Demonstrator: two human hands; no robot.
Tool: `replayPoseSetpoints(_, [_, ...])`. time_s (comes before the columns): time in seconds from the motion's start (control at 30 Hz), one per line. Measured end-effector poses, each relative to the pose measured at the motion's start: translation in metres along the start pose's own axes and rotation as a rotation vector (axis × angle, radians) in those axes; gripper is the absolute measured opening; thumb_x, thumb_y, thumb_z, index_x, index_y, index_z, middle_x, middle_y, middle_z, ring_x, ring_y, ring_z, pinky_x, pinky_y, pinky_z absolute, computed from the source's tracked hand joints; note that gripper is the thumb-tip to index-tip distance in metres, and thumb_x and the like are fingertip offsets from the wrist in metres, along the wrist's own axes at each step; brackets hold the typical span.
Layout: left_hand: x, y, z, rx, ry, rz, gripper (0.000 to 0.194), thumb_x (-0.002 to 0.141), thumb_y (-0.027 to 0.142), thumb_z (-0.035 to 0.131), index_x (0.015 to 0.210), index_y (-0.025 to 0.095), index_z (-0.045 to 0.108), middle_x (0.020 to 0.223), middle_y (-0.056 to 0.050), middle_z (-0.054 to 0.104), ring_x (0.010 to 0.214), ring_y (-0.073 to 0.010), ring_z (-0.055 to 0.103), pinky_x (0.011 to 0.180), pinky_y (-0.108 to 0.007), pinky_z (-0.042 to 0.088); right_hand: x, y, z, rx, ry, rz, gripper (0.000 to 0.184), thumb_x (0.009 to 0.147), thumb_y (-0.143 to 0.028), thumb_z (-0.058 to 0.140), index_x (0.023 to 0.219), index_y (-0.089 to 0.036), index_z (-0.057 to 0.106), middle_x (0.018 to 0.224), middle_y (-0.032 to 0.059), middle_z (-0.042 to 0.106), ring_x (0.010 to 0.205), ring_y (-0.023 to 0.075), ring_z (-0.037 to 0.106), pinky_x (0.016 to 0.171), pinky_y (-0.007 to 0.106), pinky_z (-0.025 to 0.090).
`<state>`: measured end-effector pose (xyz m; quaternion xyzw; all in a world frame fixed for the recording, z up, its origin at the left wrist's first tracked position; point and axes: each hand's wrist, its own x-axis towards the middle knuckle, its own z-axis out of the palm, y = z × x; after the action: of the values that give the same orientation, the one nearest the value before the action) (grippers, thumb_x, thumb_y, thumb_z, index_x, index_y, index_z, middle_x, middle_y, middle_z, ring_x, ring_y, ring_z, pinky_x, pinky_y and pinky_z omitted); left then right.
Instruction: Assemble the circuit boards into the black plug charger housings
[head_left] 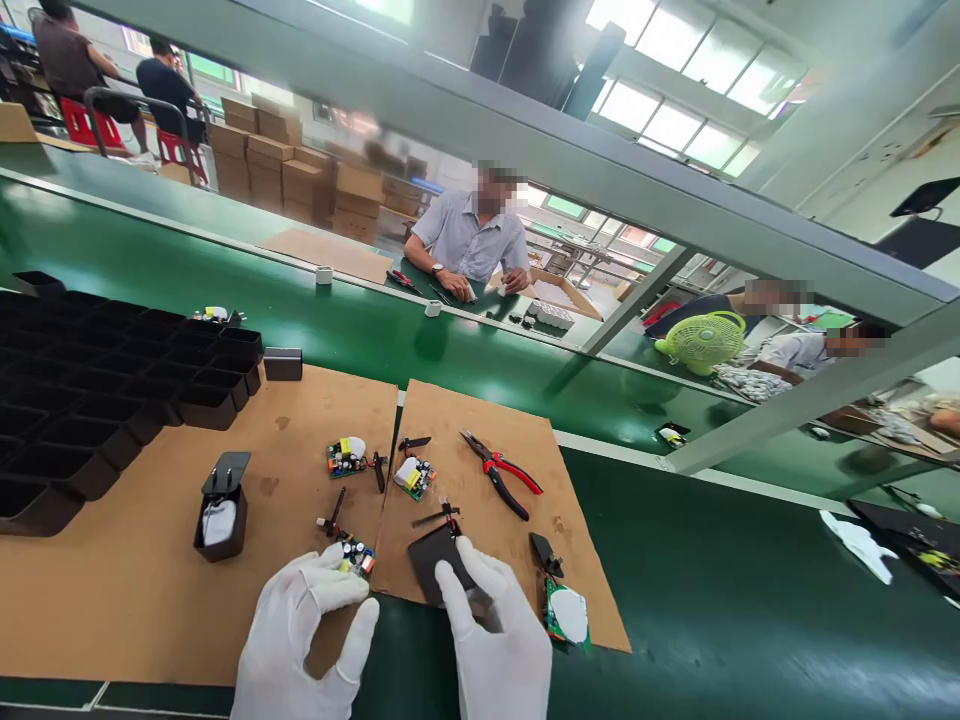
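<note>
Both my hands wear white gloves at the near edge of the cardboard mats. My right hand [491, 625] grips a flat black plastic cover [431, 565] with thumb and fingers. My left hand [307, 630] is curled, its fingertips pinching a small circuit board with capacitors [356, 555]. Two more green circuit boards [345, 457] [414, 476] lie further out on the cardboard. Another board with a white pad [566, 610] rests just right of my right hand.
Red-handled pliers [501, 472] lie on the right mat. A black adapter housing [221, 510] stands at left, beside stacked black trays [90, 400]. A green conveyor belt [375, 330] runs behind. People sit across it; a green fan [705, 340] stands at right.
</note>
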<state>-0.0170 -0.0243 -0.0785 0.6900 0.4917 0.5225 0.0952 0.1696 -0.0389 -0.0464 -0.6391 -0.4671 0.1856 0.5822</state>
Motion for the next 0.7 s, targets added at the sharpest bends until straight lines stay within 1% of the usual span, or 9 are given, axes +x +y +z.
replayPoseSetpoints(0.07, [0.001, 0.0, -0.001, -0.005, -0.004, 0.002, 0.014, 0.097, 0.014, 0.067, 0.105, 0.026, 0.067, 0.103, -0.003, 0.074, 0.112, -0.0223, 0.067, 0.105, -0.037, 0.051, 0.01, -0.004, -0.003, -0.345, 0.0, -0.331, 0.022, 0.092, -0.031, 0.079, 0.113, -0.026, 0.082, 0.107, 0.0049, 0.081, 0.095, 0.0183, 0.078, 0.093, 0.027, 0.061])
replayPoseSetpoints(0.1, [0.001, 0.001, -0.001, -0.01, -0.005, -0.001, 0.015, 0.096, 0.014, 0.067, 0.105, 0.026, 0.067, 0.103, -0.003, 0.074, 0.113, -0.0222, 0.067, 0.105, -0.037, 0.051, 0.013, -0.003, -0.004, -0.438, 0.002, -0.432, 0.024, 0.095, -0.03, 0.075, 0.118, -0.026, 0.08, 0.11, 0.0052, 0.08, 0.096, 0.0176, 0.078, 0.093, 0.027, 0.061])
replayPoseSetpoints(0.17, [0.001, 0.002, -0.001, -0.015, -0.008, -0.012, 0.015, 0.097, 0.013, 0.066, 0.106, 0.025, 0.066, 0.104, -0.004, 0.073, 0.114, -0.022, 0.066, 0.104, -0.037, 0.051, 0.014, 0.002, -0.003, -0.531, -0.034, -0.481, 0.027, 0.099, -0.029, 0.07, 0.125, -0.027, 0.076, 0.113, 0.0059, 0.078, 0.098, 0.0169, 0.078, 0.093, 0.026, 0.061])
replayPoseSetpoints(0.3, [0.001, 0.001, -0.002, -0.001, -0.016, -0.008, 0.014, 0.097, 0.013, 0.067, 0.106, 0.024, 0.066, 0.108, -0.006, 0.073, 0.115, -0.0223, 0.064, 0.105, -0.037, 0.05, 0.006, 0.02, 0.005, -0.544, -0.168, -0.384, 0.03, 0.103, -0.027, 0.062, 0.131, -0.028, 0.075, 0.116, 0.0087, 0.076, 0.107, 0.0211, 0.077, 0.097, 0.03, 0.061])
replayPoseSetpoints(0.43, [0.002, -0.002, -0.002, 0.009, -0.019, 0.001, 0.014, 0.097, 0.014, 0.067, 0.106, 0.025, 0.067, 0.107, -0.006, 0.074, 0.113, -0.023, 0.066, 0.103, -0.038, 0.052, 0.004, 0.021, 0.008, -0.474, -0.155, -0.303, 0.028, 0.102, -0.031, 0.064, 0.125, -0.029, 0.078, 0.116, 0.0081, 0.078, 0.108, 0.0218, 0.077, 0.099, 0.032, 0.061])
replayPoseSetpoints(0.5, [0.001, 0.0, -0.003, 0.012, -0.026, 0.032, 0.016, 0.095, 0.015, 0.068, 0.108, 0.025, 0.067, 0.106, -0.006, 0.074, 0.112, -0.0245, 0.068, 0.101, -0.04, 0.055, -0.003, 0.016, 0.008, -0.426, -0.128, -0.249, 0.025, 0.101, -0.036, 0.066, 0.12, -0.027, 0.08, 0.114, 0.0083, 0.08, 0.099, 0.0206, 0.08, 0.091, 0.028, 0.065])
replayPoseSetpoints(0.6, [-0.004, 0.008, -0.006, -0.043, -0.05, 0.016, 0.035, 0.09, 0.027, 0.078, 0.124, 0.025, 0.066, 0.115, -0.01, 0.075, 0.112, -0.0297, 0.071, 0.097, -0.045, 0.061, -0.03, 0.01, 0.009, -0.159, -0.11, -0.009, 0.042, 0.096, -0.052, 0.071, 0.125, -0.021, 0.077, 0.105, 0.0102, 0.083, 0.084, 0.0215, 0.082, 0.078, 0.026, 0.068])
replayPoseSetpoints(0.63, [-0.006, 0.013, -0.008, -0.08, -0.067, -0.011, 0.043, 0.089, 0.032, 0.08, 0.129, 0.026, 0.066, 0.116, -0.011, 0.076, 0.11, -0.0305, 0.073, 0.094, -0.046, 0.064, -0.041, 0.009, 0.01, -0.03, -0.106, 0.116, 0.054, 0.092, -0.058, 0.074, 0.13, -0.02, 0.074, 0.101, 0.0103, 0.084, 0.084, 0.0231, 0.083, 0.079, 0.028, 0.068])
replayPoseSetpoints(0.7, [-0.01, 0.021, -0.01, -0.149, -0.101, -0.068, 0.045, 0.091, 0.041, 0.078, 0.133, 0.029, 0.066, 0.115, -0.011, 0.077, 0.103, -0.0289, 0.076, 0.086, -0.043, 0.067, -0.062, 0.005, 0.011, 0.109, -0.075, 0.288, 0.064, 0.081, -0.064, 0.082, 0.128, -0.021, 0.076, 0.1, 0.01, 0.084, 0.089, 0.026, 0.083, 0.081, 0.029, 0.068])
